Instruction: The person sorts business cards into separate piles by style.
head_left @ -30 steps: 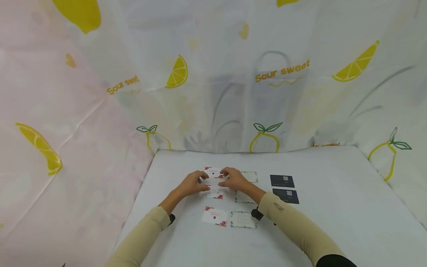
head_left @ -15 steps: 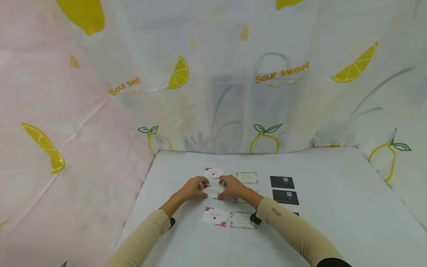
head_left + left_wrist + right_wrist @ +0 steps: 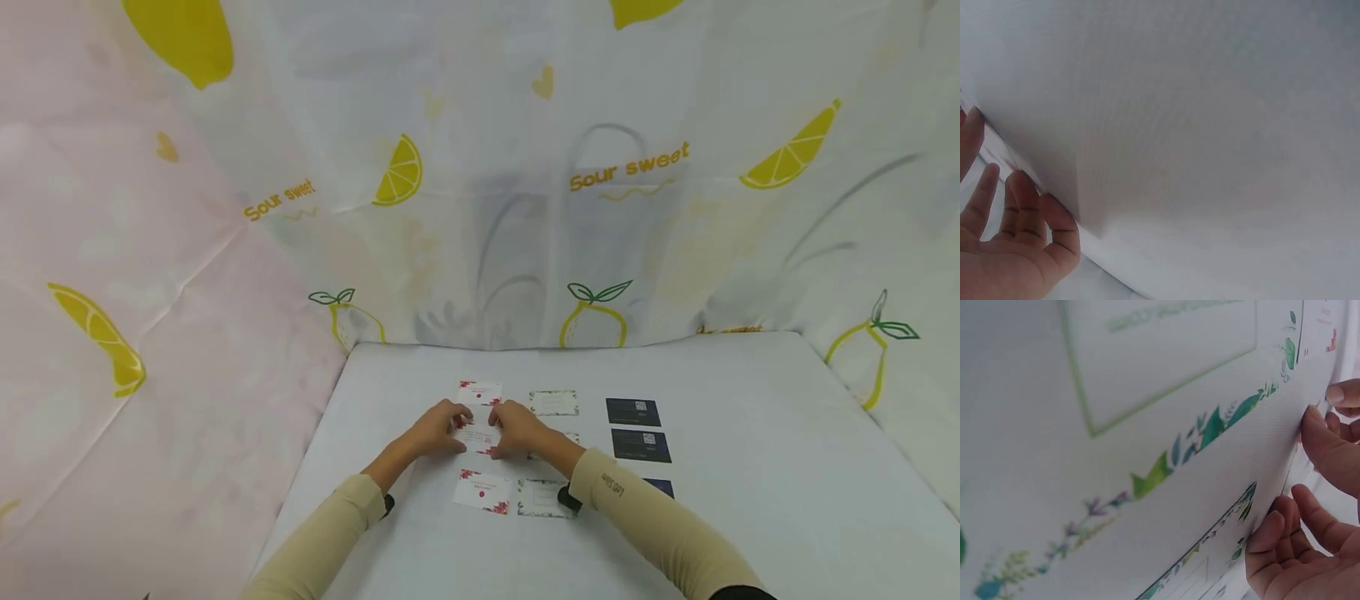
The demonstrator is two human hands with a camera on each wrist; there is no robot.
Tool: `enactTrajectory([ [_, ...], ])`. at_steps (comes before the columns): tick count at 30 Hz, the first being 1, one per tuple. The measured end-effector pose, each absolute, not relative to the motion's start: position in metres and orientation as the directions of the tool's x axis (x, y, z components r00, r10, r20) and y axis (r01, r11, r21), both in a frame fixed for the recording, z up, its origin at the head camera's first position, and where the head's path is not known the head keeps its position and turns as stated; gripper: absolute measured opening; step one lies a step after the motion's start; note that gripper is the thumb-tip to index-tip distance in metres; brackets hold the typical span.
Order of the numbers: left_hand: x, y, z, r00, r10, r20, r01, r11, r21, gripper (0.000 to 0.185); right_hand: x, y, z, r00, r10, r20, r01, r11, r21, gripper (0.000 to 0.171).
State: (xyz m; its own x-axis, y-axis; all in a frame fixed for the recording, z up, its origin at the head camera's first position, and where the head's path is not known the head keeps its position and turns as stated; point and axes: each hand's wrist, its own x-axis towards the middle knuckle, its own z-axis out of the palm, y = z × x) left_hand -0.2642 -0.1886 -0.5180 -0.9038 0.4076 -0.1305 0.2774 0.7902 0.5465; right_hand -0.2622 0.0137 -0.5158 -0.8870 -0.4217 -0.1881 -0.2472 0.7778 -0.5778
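A white card with red floral corners [image 3: 478,437] lies in the middle of the left column of cards in the head view. My left hand [image 3: 435,428] holds its left edge, thumb low and fingers high. At its right edge my right hand [image 3: 521,428] holds it the same way, fingertips close to the tabletop. Matching red-flowered cards lie beyond [image 3: 480,392] and nearer [image 3: 482,492]. In the left wrist view, bent fingers [image 3: 1060,225] sit along the table surface. A green-leaf card [image 3: 1166,375] fills much of the right wrist view.
Green-leaf cards form the middle column, a far one [image 3: 554,402] and a near one [image 3: 542,498]; my right forearm partly covers it. Dark cards [image 3: 633,412] with printed codes lie further right. A lemon-print cloth [image 3: 480,250] hangs behind the white table [image 3: 750,433].
Both hands have come nearer to me, from the gap between the two far red-flowered cards onto the middle one's side edges. The right forearm covers more of the nearest dark card.
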Motion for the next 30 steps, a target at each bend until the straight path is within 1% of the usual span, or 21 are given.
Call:
enactTrajectory([
  [6,-0.262,-0.189,-0.521,-0.900,0.420,-0.115,0.294,0.781,0.551,0.045,-0.260,0.012,-0.514,-0.885,-0.416,-0.210,-0.240,0.793,-0.559,0.051],
  [14,-0.262,-0.193,-0.522,-0.900,0.432,-0.057,0.346,0.788,0.509,0.044,-0.257,0.009,-0.509,-0.877,-0.448,-0.176,-0.296,0.790,-0.537,0.051],
  [18,-0.258,-0.193,-0.518,-0.891,0.454,-0.026,0.387,0.787,0.480,0.042,-0.255,0.007,-0.507,-0.882,-0.435,-0.181,-0.298,0.812,-0.502,0.052],
  [22,-0.257,-0.193,-0.519,-0.895,0.445,-0.014,0.392,0.803,0.450,0.042,-0.255,0.005,-0.510,-0.884,-0.429,-0.184,-0.284,0.808,-0.517,0.053],
  [24,-0.257,-0.193,-0.520,-0.899,0.437,-0.009,0.390,0.810,0.438,0.044,-0.255,0.005,-0.511,-0.887,-0.427,-0.179,-0.277,0.799,-0.533,0.049],
  [30,-0.253,-0.198,-0.525,-0.886,0.462,0.029,0.431,0.800,0.418,0.045,-0.253,0.004,-0.518,-0.905,-0.408,-0.119,-0.278,0.780,-0.560,0.026],
])
